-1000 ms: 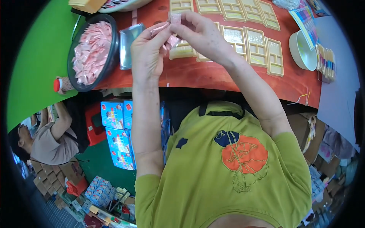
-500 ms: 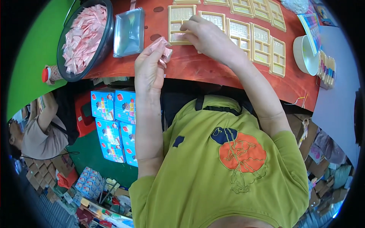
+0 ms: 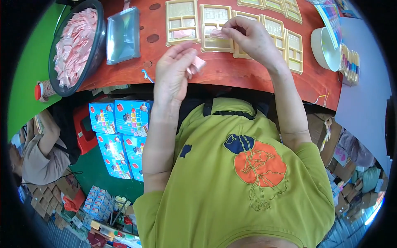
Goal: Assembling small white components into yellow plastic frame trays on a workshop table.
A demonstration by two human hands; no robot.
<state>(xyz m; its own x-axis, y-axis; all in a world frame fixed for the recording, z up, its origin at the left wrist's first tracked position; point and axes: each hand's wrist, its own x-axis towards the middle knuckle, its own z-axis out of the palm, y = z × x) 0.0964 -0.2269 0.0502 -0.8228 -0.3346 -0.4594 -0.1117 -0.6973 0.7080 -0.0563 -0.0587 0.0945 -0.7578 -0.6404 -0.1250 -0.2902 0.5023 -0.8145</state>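
Since half a second ago the right hand (image 3: 252, 39) has moved forward from the table edge to the second cream tray (image 3: 216, 28); its fingertips now pinch one pink packet (image 3: 218, 34) over that tray's lower compartment, apparently placing it. The left hand (image 3: 175, 72) stays back near the table's front edge, fingers closed on a small pink packet bundle (image 3: 196, 65), about where it was. The neighbouring tray (image 3: 182, 22) already shows a pink packet. The black bowl of packets (image 3: 76, 43) sits far left, well apart. Judgement: filling proceeds tray by tray.
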